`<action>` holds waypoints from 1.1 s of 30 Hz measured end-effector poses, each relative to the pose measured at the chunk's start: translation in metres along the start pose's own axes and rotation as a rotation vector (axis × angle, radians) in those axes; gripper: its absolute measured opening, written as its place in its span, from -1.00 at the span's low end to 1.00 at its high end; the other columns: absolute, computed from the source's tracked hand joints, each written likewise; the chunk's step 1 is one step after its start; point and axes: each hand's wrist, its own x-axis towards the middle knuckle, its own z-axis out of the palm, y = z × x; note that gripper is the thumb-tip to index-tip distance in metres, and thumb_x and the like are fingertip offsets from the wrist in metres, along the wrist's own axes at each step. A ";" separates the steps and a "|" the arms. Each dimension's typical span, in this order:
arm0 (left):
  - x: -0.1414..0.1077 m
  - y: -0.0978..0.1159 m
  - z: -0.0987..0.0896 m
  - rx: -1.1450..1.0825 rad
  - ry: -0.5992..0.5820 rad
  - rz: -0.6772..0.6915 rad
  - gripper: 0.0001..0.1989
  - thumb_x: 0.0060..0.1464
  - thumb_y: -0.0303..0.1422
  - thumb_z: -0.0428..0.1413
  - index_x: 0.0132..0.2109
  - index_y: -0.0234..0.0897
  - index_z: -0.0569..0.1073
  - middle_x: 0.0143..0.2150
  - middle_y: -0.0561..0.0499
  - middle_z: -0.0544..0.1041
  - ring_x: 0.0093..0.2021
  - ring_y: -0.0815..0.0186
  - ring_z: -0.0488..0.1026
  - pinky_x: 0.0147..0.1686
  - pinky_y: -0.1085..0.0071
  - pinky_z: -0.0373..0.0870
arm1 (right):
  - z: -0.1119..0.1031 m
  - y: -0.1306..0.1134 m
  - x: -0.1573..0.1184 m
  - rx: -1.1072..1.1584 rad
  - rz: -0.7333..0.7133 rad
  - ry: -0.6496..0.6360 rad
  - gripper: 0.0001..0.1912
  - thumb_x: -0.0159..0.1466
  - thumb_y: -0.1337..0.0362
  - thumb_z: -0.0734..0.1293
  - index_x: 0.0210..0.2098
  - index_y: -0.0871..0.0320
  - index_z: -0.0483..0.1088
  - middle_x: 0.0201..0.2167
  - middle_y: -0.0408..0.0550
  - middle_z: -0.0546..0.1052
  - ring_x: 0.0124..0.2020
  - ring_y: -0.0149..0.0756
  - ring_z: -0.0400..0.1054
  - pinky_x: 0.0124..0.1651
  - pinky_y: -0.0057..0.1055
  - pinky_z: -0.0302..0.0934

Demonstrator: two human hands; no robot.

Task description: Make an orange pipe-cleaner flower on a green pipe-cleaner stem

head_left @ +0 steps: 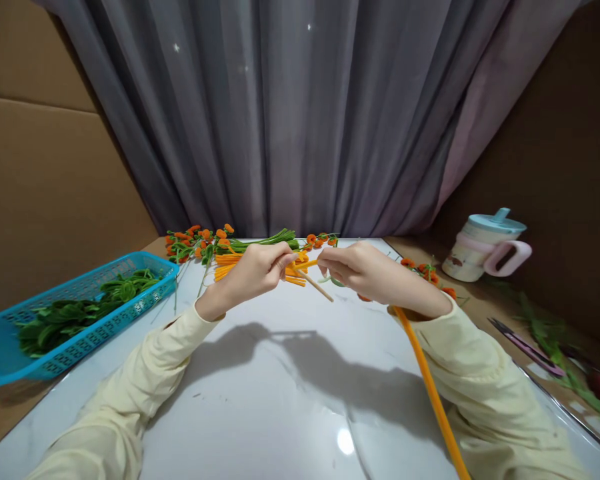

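Observation:
Above the white tabletop (240, 413), my left hand (265, 267) is closed with thumb and fingers pinching a thin wooden stick (323, 288) and an orange pipe cleaner (307, 264). The stick slants down to the right out of the pinch. My right hand (363, 270) is closed on the other side, pinching the pipe cleaner, which runs taut between both hands. Some orange loops show at my left fingertips. From beneath my right forearm, a long orange fuzzy strip (430, 383) trails toward me; whether it joins the held piece is hidden.
Behind my hands lie orange pipe cleaners (225, 268), green stems (267, 243) and orange flowers (200, 240). A blue basket (95, 288) holding green leaves (55, 327) stands left. On the right are a lidded cup (467, 253), pink-handled cutters (527, 348) and more flowers (425, 272).

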 end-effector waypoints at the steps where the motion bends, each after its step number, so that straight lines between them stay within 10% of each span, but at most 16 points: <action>1: 0.000 0.002 0.000 -0.051 -0.035 -0.016 -0.76 0.20 -0.41 -0.06 -0.42 -0.34 0.34 -0.61 0.09 0.41 -0.62 0.47 0.31 -0.55 0.57 0.17 | -0.002 0.003 0.000 0.004 -0.023 0.007 -0.83 0.15 0.50 0.12 -0.48 0.20 0.25 -0.65 -0.21 0.23 -0.62 -0.50 0.01 -0.49 -0.49 -0.18; 9: -0.004 0.005 0.000 -0.609 -0.220 -0.144 -0.72 0.23 -0.29 -0.06 -0.42 -0.34 0.29 -0.57 0.07 0.39 -0.59 0.48 0.31 -0.55 0.56 0.27 | -0.001 0.020 0.006 0.122 -0.120 -0.046 -0.84 0.13 0.46 0.10 -0.53 0.20 0.21 -0.66 -0.24 0.21 -0.61 -0.52 0.03 -0.48 -0.54 -0.11; 17: -0.003 0.008 0.005 -0.860 -0.060 -0.088 -0.82 0.20 -0.28 0.00 -0.14 -0.31 0.26 -0.52 0.10 0.37 -0.54 0.43 0.37 -0.52 0.51 0.34 | 0.011 0.020 0.016 0.353 -0.077 -0.065 -0.73 0.26 0.33 0.09 -0.56 0.20 0.18 -0.65 -0.23 0.23 -0.59 -0.51 0.06 -0.47 -0.52 -0.05; 33: -0.006 -0.007 0.000 0.229 0.334 0.550 -0.74 0.21 -0.51 -0.16 -0.10 -0.30 0.39 -0.44 -0.04 0.43 -0.41 0.35 0.38 -0.38 0.44 0.33 | 0.069 0.005 0.028 1.474 -0.170 -0.505 -0.68 0.29 0.08 0.16 -0.42 0.21 0.21 -0.73 -0.28 0.31 -0.83 -0.61 -0.19 -0.76 -0.58 -0.17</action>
